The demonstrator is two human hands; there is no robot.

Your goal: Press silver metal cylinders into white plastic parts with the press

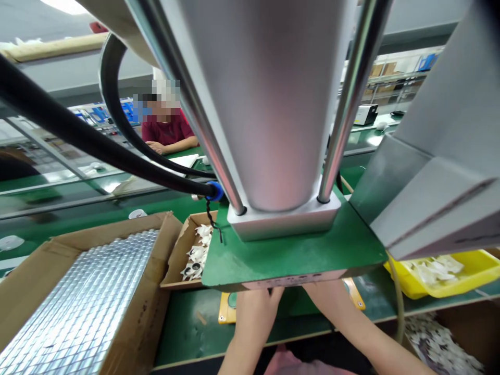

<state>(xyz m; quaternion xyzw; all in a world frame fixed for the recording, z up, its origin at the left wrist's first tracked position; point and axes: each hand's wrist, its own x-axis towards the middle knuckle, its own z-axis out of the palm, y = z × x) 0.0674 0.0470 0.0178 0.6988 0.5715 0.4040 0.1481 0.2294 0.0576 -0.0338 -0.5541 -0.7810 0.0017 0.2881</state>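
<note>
My left hand [258,307] reaches under the front edge of a green plate [297,255], which belongs to a press with a large metal cylinder [269,114]. Beside it, my right hand [327,297] comes in under the same plate from the right. The plate hides the fingers of both hands, so whatever they touch or hold cannot be made out. Yellow corner pieces of a fixture [225,311] show on the bench at either side of the hands.
At left, a cardboard box [156,297] holds rows of shiny metal parts. White plastic parts [198,252] lie in a smaller box behind it. A yellow bin [469,286] and a box of white pieces [441,344] stand right. Black hoses [78,140] cross left. A person [166,127] sits opposite.
</note>
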